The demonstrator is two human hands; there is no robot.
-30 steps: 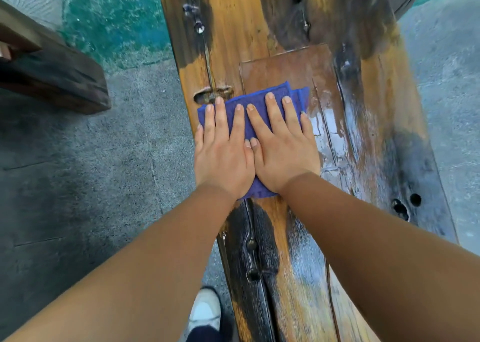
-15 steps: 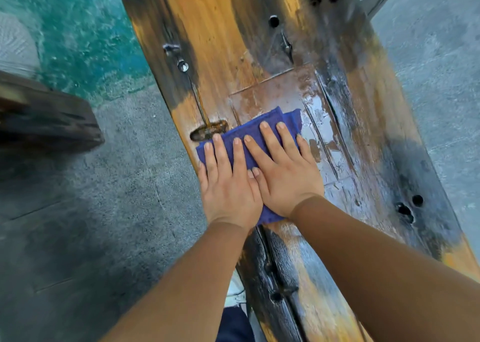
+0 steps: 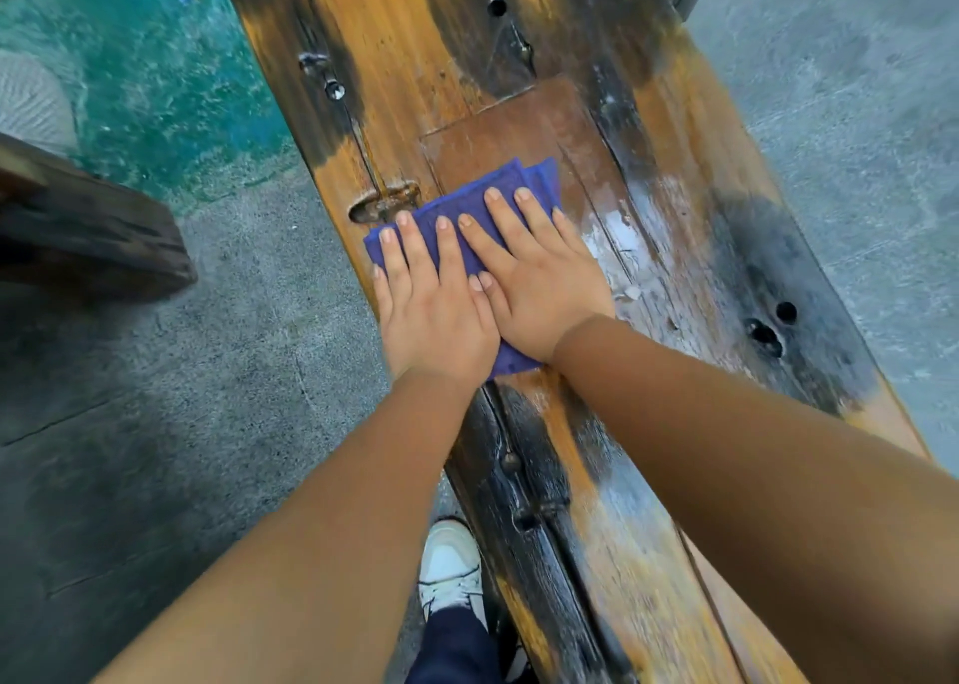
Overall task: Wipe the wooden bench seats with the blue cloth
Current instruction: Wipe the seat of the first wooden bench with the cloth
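Both hands lie flat on the blue cloth (image 3: 467, 206), left hand (image 3: 433, 315) beside right hand (image 3: 539, 289), thumbs touching, fingers (image 3: 529, 216) spread apart and pressing, gripping nothing. The cloth shows beneath and just beyond the fingertips on the table (image 3: 405, 76), wet wood glistening right of them.

Both hands (image 3: 488, 299) flat on blue cloth (image 3: 501, 190)
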